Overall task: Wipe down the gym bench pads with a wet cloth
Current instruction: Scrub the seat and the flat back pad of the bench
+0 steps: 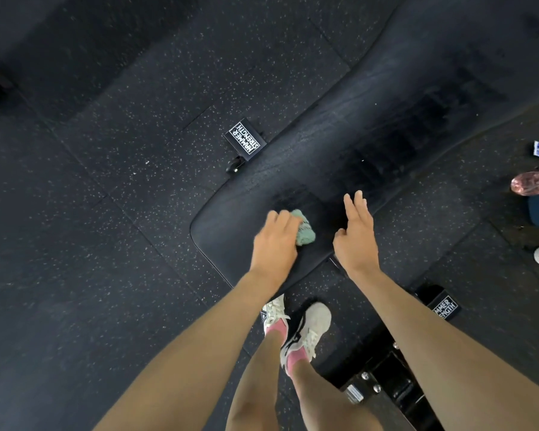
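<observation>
Head view: one long black bench pad (371,126) runs from near centre to far right. One mint-green cloth (305,229) lies bunched on its near end, and the left hand (276,241) is curled over it. The right hand (355,234), just right of the cloth, has straight fingers and holds nothing. There are two black lettered caps: the far cap (245,139) reads "HAMMER STRENGTH", while the near cap (443,306) shows only "MMER" and "ENGTH". Two white trainers (305,331) with pink socks stand on the speckled floor (106,213).
</observation>
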Motion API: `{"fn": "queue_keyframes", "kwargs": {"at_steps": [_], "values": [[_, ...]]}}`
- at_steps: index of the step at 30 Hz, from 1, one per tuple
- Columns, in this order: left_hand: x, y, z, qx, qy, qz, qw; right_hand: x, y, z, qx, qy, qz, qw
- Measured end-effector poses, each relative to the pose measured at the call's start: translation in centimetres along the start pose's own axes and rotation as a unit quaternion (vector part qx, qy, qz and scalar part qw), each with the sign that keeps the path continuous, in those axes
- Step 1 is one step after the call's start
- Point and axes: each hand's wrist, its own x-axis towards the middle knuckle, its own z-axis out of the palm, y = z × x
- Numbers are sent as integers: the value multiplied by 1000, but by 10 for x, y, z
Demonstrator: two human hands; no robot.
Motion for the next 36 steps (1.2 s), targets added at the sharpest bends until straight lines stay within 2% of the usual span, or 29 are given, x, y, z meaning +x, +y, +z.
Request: {"fn": "queue_keyframes", "kwargs": {"at_steps": [4,7,9,11,14,19,25,29,36], "values": [[-11,13,5,-76,-37,55,995,-3,5,-5,37,8,0,999],[0,5,-6,-121,24,-3,992,-10,12,-8,83,39,21,996],[10,-3,-6,-111,68,-63,989,-13,19,-5,117,43,41,991],[10,-2,2,-85,69,-94,990,-16,26,-3,132,40,47,989],[-9,20,22,-71,32,-33,996,-19,34,-6,150,29,33,988],[-30,42,26,-97,-114,116,982,-15,40,-20,148,0,16,989],[27,53,13,-103,-86,176,975,-10,44,-36,191,-16,35,981],[52,57,19,-45,-157,281,946,-10,43,-39,219,-22,54,974],[17,8,-1,-24,-226,309,923,-18,41,-38,203,-27,41,978]]}}
